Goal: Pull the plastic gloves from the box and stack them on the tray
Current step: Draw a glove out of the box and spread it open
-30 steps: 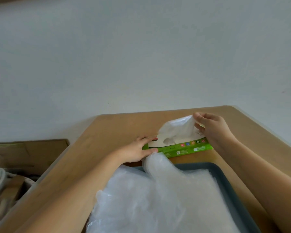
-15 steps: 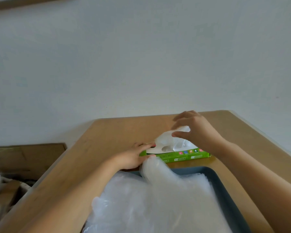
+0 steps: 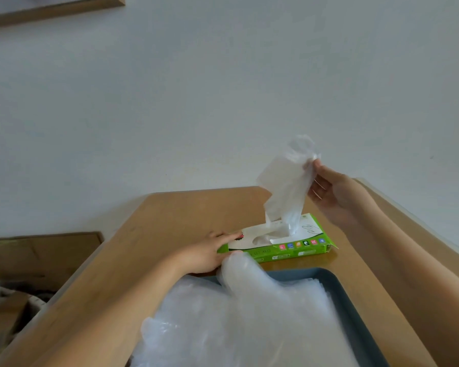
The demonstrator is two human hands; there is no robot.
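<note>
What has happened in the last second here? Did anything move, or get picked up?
The right hand, which was down at the box opening, has lifted up and rightward, pinching a glove and drawing it out; its lower end still reaches the opening. The left hand still presses the box's left end. Box, tray and pile of gloves stayed put.

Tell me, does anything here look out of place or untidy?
Yes. On the dark grey plastic tray, the stack of clear plastic gloves is not flat: one puffed glove stands up at its far edge, beside the left hand.
</note>
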